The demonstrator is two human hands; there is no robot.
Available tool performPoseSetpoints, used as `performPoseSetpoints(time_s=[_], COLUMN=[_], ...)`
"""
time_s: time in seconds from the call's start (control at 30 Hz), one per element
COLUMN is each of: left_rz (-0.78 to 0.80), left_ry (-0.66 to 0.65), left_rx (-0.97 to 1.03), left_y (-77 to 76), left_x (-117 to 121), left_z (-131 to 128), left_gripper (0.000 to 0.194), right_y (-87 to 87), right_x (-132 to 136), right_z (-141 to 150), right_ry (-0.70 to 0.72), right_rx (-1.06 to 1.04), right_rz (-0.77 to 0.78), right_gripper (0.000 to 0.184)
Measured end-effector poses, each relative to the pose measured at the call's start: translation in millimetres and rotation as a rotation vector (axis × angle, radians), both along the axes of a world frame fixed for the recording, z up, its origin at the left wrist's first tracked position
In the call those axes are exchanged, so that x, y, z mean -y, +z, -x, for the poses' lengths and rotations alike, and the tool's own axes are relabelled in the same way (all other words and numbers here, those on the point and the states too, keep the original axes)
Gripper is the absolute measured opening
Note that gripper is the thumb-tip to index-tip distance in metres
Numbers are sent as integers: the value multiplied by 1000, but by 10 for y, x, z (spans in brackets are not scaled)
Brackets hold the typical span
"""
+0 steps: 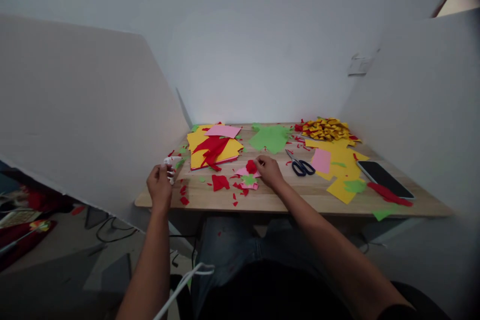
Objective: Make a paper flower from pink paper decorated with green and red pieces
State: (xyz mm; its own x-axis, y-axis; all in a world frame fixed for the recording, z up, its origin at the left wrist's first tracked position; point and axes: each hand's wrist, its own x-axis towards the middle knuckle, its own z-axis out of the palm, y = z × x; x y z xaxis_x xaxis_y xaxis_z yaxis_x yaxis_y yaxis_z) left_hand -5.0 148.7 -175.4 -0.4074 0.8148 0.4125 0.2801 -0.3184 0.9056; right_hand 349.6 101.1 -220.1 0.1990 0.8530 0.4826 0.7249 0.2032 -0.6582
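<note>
My left hand [159, 184] is closed around a small white tool [171, 161] that looks like a glue gun, at the table's left front edge. Its lower part is partly hidden by my fingers. My right hand [269, 172] pinches a small red felt piece [251, 166] near the middle of the table. Just below that lie a green felt cutout [249, 179] and pink felt pieces [250, 186], close together. A loose red felt scrap [220, 182] lies between my hands. To the right of my right hand rest dark-handled scissors [302, 167], blades pointing away.
Yellow felt sheets [195, 160] with red and pink pieces on top lie at the back left. Behind my right hand is a green sheet [270, 138]. A yellow and red frilled pile [326, 129] and a phone [384, 179] are right. White panels flank the wooden table [285, 201].
</note>
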Motion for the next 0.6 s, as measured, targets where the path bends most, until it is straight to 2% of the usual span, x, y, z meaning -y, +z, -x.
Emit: performPoseSetpoints(time_s=[0.1, 0.17, 0.23, 0.27, 0.33, 0.43, 0.5, 0.53, 0.6], left_rz=[0, 12, 50, 56, 20, -78, -69, -55, -77], left_ry=[-130, -324, -531, -593, -636, -605, -520, -429, -126], left_rx=[140, 296, 412, 446, 475, 530, 558, 545, 418], left_y=[153, 301, 470, 556, 720, 894, 919, 892, 752], left_x=[97, 190, 285, 324, 370, 328, 227, 161, 23], left_z=[-163, -249, -319, -346, -377, -349, -273, -217, -69], left_gripper=[34, 36, 37, 39, 42, 38, 28, 23, 16], right_y=[-60, -97, -121, -128, -136, -146, -162, -173, -199], right_x=[78, 117, 136, 139, 138, 136, 139, 141, 142], right_z=[0, -33, -98, -142, -246, -399, -470, -494, -521], right_ry=[91, 131, 127, 110, 67, 6, -34, -52, -84], right_rx=[44, 82, 116, 129, 146, 153, 138, 126, 104], right_rz=[59, 100, 130, 140, 151, 158, 157, 155, 149], right_gripper=[27, 24, 22, 22, 22, 21, 23, 24, 27])
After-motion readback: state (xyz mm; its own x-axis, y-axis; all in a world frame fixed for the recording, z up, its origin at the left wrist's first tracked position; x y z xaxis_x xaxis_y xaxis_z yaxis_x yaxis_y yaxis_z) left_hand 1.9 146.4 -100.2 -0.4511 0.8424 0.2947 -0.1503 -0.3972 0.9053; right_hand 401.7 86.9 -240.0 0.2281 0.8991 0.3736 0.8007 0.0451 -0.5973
